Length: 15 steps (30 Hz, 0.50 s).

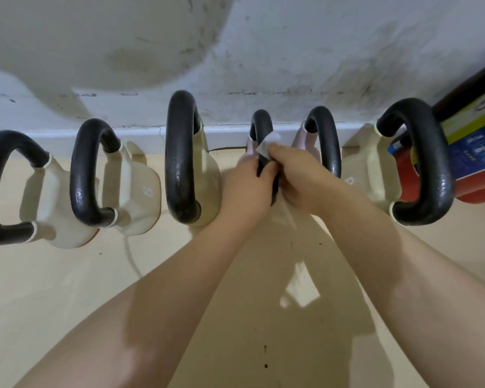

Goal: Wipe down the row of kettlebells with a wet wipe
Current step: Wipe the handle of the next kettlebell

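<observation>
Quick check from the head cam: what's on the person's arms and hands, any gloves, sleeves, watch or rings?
Nothing worn that shows. The left hand and right hand are bare, with no gloves and no rings visible. Both forearms are uncovered to the frame's bottom edge: no sleeves, watch or wristband.

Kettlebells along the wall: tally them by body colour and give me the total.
Cream kettlebells: 4
Pink kettlebells: 2
Total: 6

The hands hold the left pink one's handle, the right with the wet wipe.
</observation>
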Each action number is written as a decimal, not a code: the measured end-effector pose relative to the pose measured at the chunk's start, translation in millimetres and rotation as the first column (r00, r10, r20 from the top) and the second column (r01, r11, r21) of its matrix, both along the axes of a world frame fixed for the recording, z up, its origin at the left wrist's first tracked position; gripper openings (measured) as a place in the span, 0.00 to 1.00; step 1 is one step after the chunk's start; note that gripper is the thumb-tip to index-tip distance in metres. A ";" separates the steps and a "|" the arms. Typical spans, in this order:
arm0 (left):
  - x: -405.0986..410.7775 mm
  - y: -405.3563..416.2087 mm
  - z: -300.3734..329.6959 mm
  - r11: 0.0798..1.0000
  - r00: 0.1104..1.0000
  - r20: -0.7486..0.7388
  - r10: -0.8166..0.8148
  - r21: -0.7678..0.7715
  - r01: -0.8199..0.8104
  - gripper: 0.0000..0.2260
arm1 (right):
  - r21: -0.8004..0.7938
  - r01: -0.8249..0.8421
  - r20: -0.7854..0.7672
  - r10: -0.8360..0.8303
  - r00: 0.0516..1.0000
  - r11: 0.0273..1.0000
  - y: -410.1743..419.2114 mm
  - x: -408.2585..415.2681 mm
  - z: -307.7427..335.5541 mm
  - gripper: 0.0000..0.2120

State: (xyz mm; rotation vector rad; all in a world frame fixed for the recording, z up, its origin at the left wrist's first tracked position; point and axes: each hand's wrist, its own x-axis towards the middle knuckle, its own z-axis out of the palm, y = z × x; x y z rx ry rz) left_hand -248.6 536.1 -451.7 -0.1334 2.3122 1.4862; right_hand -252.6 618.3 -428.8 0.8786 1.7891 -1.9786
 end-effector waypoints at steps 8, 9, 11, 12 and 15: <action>-6.0 -16.4 4.1 0.966 0.963 0.256 0.083 0.217 -0.141 0.16 | 0.099 -0.038 -0.128 0.050 0.991 0.994 -7.4 29.2 -45.3 0.13; -4.8 -19.8 7.3 0.923 0.929 0.350 0.123 0.303 -0.236 0.17 | 0.144 -0.046 -0.139 0.066 0.988 0.989 -5.7 36.3 -51.7 0.14; -0.7 -22.0 9.1 0.826 0.881 0.451 0.141 0.437 -0.356 0.17 | 0.166 -0.004 -0.164 0.031 0.986 0.986 -3.7 39.6 -55.2 0.13; 3.2 -20.9 8.3 0.800 0.878 0.458 0.141 0.470 -0.374 0.17 | 0.159 0.016 -0.193 0.015 0.981 0.987 -5.0 36.4 -53.8 0.12; 13.9 -21.1 7.2 0.749 0.873 0.464 0.148 0.524 -0.405 0.22 | 0.172 0.013 -0.329 0.045 0.943 0.985 -15.9 34.5 -49.1 0.12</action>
